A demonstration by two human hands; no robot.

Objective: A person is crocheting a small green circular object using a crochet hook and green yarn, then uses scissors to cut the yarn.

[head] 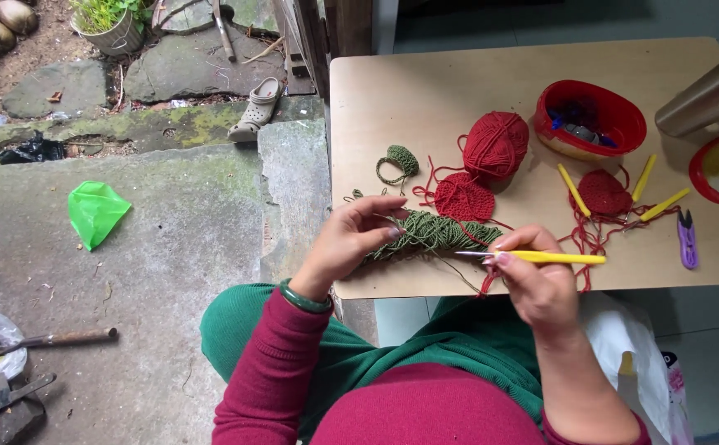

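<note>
Left hand [351,239] pinches one end of the green crochet piece [429,235], which lies at the near edge of the wooden table [425,82]. Right hand [537,284] is closed around a yellow crochet hook [541,257], its metal tip pointing into the green piece. Just beyond both grips sit a flat red crochet round [464,198] and a red yarn ball [495,144], with a red bowl [599,111] farther right.

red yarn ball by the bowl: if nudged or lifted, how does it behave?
The red yarn ball looks round, so it would probably roll on the table. It is wound thread, so likely light and squashy. A strand trails from it toward the flat red piece, so lifting may drag that along.
</note>
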